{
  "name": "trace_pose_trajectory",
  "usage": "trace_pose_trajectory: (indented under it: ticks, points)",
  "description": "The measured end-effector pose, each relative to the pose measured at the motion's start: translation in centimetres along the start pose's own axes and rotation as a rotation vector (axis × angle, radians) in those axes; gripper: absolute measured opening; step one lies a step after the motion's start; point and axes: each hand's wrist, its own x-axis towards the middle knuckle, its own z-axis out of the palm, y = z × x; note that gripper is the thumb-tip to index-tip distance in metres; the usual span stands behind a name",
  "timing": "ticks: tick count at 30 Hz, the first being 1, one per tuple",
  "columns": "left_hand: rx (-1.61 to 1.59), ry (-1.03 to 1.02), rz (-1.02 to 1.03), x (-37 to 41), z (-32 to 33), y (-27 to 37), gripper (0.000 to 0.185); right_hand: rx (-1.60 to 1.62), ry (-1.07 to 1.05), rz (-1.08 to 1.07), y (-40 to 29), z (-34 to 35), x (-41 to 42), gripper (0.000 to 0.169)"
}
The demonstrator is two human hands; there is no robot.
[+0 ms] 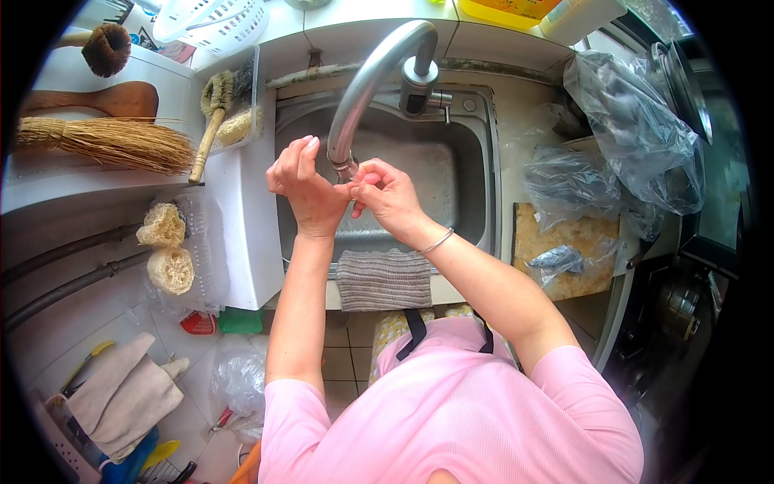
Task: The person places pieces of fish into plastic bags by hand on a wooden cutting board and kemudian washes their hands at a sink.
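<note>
Both my hands are under the spout end of a curved metal faucet [346, 130], over a stainless steel sink [423, 169]. My left hand [311, 190] is raised with its fingers loosely bent and its thumb stretched to the right. The fingers of my right hand [387, 196] close around that thumb, near the spout tip. Something clear, seemingly water, shows at the spout, partly hidden by the fingers. A bracelet [436, 241] circles my right wrist. Over the sink's front edge hangs a ribbed grey cloth [384, 281].
On the left are a straw brush [115, 142], a wooden paddle [115, 100], a wooden-handled scrub brush [211, 121] and loofah pieces [171, 270]. To the right, plastic bags [635, 127] hang beside a worn cutting board [580, 284]. A yellow bottle [508, 9] stands behind the faucet.
</note>
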Motion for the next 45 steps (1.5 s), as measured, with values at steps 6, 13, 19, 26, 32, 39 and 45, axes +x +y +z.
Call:
trace_pose_trajectory:
  ticks: [6, 13, 19, 26, 32, 39, 45]
  points:
    - [0.038, -0.007, -0.011, -0.3, 0.1, -0.3, 0.082, -0.003, -0.025, -0.018, 0.0, -0.1, 0.0, 0.011]
    - [0.051, -0.001, 0.010, -0.6, -1.0, -0.5, 0.086, 0.092, 0.002, 0.046, -0.1, 0.7, -1.0, 0.022]
    - [0.037, 0.002, 0.077, -1.1, -2.6, 0.5, 0.085, 0.083, -0.077, 0.097, 0.1, 0.1, -2.8, 0.021]
    - [-0.071, 0.109, 0.121, -0.1, -4.1, 2.7, 0.065, 0.059, -0.087, 0.008, -1.9, 0.7, -5.9, 0.017]
    - [-0.110, 0.157, 0.166, 1.0, -4.8, 4.4, 0.059, -0.038, -0.073, -0.196, -3.3, 0.8, -7.7, 0.013]
    - [-0.124, 0.186, 0.177, 1.9, -4.9, 5.6, 0.055, -0.141, -0.049, -0.296, -4.4, 0.5, -8.5, 0.014]
    - [-0.125, 0.181, 0.199, 2.0, -4.9, 6.1, 0.054, -0.183, -0.031, -0.321, -4.7, 0.2, -9.0, 0.013]
